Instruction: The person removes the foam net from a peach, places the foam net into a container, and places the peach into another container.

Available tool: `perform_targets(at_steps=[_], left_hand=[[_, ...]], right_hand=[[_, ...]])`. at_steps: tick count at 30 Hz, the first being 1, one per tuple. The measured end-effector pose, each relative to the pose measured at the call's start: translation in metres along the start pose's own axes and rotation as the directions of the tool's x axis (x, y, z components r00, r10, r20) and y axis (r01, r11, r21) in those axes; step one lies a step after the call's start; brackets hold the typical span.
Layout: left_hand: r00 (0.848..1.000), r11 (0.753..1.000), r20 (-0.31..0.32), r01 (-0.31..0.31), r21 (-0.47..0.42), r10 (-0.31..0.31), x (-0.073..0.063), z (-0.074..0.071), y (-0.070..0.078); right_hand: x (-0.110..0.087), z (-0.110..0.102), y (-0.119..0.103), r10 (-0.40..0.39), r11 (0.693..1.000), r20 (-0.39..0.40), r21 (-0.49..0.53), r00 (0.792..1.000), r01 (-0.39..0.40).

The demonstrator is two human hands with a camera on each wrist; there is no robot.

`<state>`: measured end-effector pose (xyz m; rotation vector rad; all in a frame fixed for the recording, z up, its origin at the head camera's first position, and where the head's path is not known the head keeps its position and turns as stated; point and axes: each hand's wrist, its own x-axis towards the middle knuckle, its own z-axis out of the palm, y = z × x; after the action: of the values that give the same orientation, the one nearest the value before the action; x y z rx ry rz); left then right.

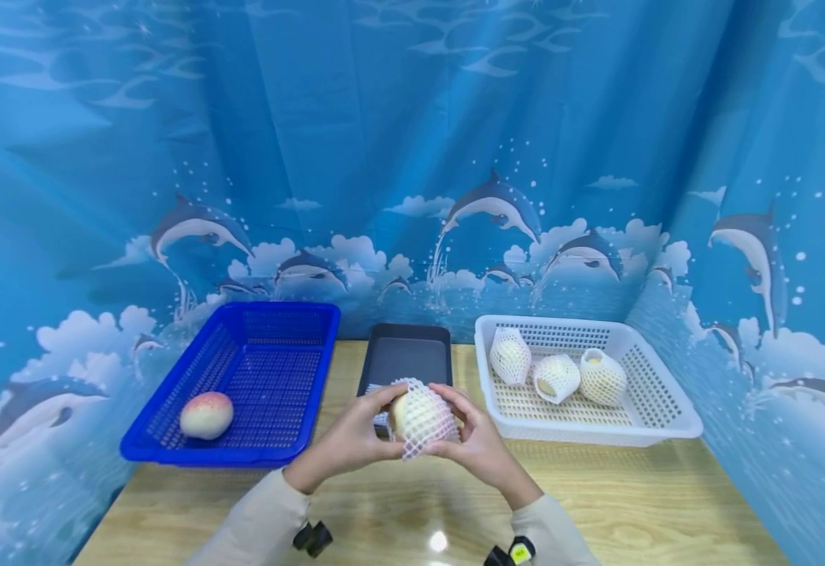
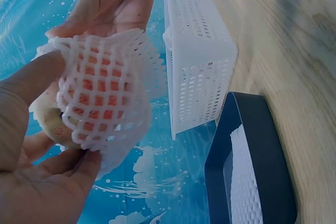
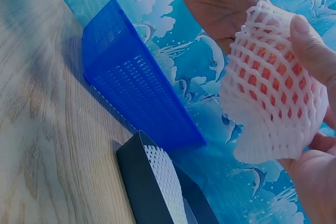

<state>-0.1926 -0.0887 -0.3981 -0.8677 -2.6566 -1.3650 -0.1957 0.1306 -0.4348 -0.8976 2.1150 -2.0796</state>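
Observation:
A peach (image 2: pixel 51 121) sits in a white foam net (image 1: pixel 429 415), held up between both hands above the front of the dark tray (image 1: pixel 408 354). My left hand (image 1: pixel 355 436) grips it from the left, thumb and fingers curled round the net's edge, where some bare peach shows. From the other side, my right hand (image 1: pixel 476 444) holds the netted peach with thumb and fingers. Pinkish red skin shows through the mesh in both wrist views. More white foam netting (image 3: pixel 165 177) lies inside the tray, partly hidden by the hands in the head view.
On the left stands a blue basket (image 1: pixel 320 377) with one bare peach (image 1: pixel 207 415) in it. A white basket (image 1: pixel 596 432) on the right contains three netted fruits (image 1: pixel 555 377). Both stand on a wooden table (image 1: pixel 412 503), with a dolphin-print curtain (image 1: pixel 398 157) behind.

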Motion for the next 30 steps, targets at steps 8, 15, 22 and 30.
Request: perform_targets(at_steps=[8,15,22,30], left_hand=[[1.000,1.000,-0.013,-0.014,-0.017,0.014,-0.001,0.001,-0.002],[0.997,0.995,0.000,-0.082,-0.051,0.082,-0.003,0.001,-0.010],[0.993,0.989,0.002,-0.114,-0.092,0.115,-0.001,0.001,-0.018],[0.995,0.981,0.003,-0.097,-0.167,0.099,-0.003,-0.001,-0.022]], right_hand=[[0.001,-0.002,0.002,-0.045,0.999,0.009,0.014,0.999,0.045],[-0.001,-0.004,0.004,-0.017,0.997,-0.002,-0.080,1.000,0.017],[-0.002,-0.006,0.006,-0.047,0.987,-0.017,-0.152,0.999,0.044],[-0.003,-0.009,0.007,-0.032,0.967,-0.020,-0.252,0.999,0.026]])
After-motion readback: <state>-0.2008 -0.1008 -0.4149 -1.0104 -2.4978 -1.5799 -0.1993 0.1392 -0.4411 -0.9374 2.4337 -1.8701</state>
